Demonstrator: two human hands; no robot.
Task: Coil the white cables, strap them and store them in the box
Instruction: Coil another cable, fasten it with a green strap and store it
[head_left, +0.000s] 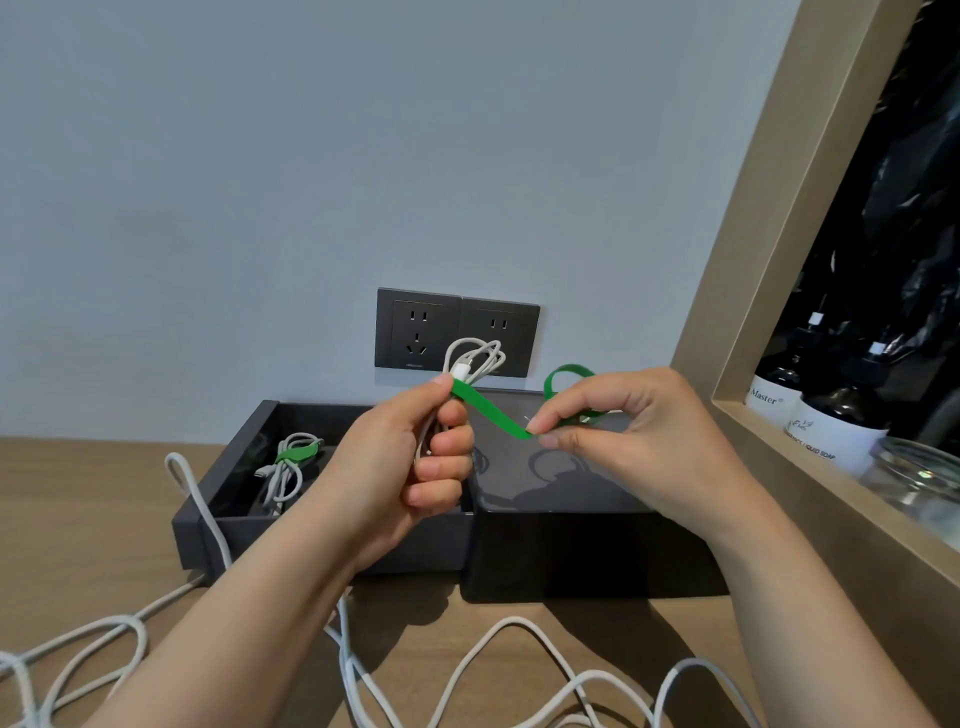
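Desk (78, 519): 1 strapped coil (291, 465) in box (218, 467), 2nd coil (475, 358) clenched in L grip (400, 467), strap (493, 415) pinched in R grip (623, 431), loose cables (514, 620) left.

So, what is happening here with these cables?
A person is strapping a coiled white cable. The left hand grips it and its thumb pins one end of a green strap on it, while the right hand pinches the strap further along. One strapped cable lies already in the open dark box; more white cables lie loose on the wooden table.
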